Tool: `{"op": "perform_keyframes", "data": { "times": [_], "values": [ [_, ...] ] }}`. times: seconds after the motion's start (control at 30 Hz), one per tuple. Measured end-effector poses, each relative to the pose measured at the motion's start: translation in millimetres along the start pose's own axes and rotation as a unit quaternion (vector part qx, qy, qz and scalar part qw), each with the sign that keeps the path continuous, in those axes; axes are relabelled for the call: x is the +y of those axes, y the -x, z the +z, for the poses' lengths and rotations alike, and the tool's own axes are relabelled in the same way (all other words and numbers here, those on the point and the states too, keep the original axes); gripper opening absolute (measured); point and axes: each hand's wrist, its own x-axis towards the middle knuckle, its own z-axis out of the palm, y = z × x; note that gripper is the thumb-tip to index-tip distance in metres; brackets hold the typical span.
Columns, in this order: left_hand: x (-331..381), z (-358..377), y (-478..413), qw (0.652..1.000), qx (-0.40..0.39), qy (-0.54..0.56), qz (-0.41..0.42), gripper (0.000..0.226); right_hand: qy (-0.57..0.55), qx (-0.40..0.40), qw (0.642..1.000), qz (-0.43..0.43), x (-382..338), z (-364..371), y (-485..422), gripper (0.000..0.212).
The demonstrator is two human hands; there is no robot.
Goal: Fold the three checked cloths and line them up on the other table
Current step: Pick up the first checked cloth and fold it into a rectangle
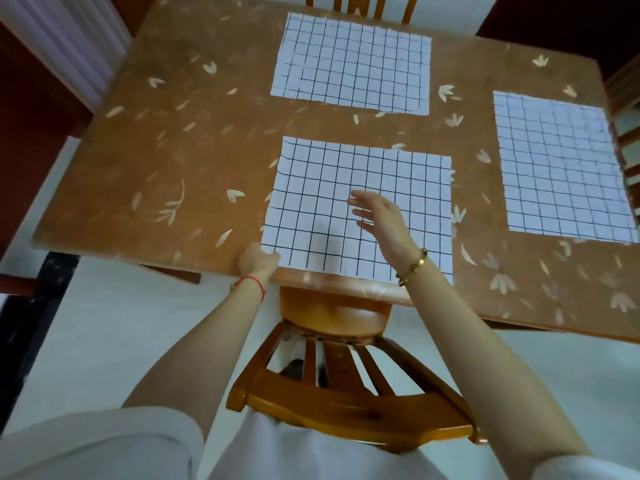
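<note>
Head view: left hand (259, 260) fingers pinch near-left corner of nearest cloth (360, 206), flat at worktop (156, 150) front edge; right hand (379, 216) open, spread, holding nothing (contact unclear). Risk — one-corner lift skews fold; other cloths (353, 64) (561, 164) lie apart, still unfolded.

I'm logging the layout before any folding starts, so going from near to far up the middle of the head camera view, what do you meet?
Brown wooden chair back → near white cloth with black checks, left hand gripping its near left corner and right hand open above it → bare strip of orange leaf-patterned table → far white checked cloth → second wooden chair.
</note>
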Motion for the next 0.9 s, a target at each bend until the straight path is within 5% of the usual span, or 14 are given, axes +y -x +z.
{"op": "perform_keyframes", "data": {
  "times": [0.27,0.73,0.9],
  "values": [
    [1,21,-4,0.997,0.073,-0.013,-0.021,0.068,0.019,-0.014,1.000,0.018,3,-3,-35,0.032],
    [-5,27,1,0.992,0.108,0.026,0.053,0.003,0.185,-0.072,0.979,-0.034,-21,50,-152,0.033],
    [-11,25,-6,0.986,0.138,0.060,0.075,0.019,0.294,-0.093,0.947,-0.092,-37,80,-197,0.036]
  ]
}}
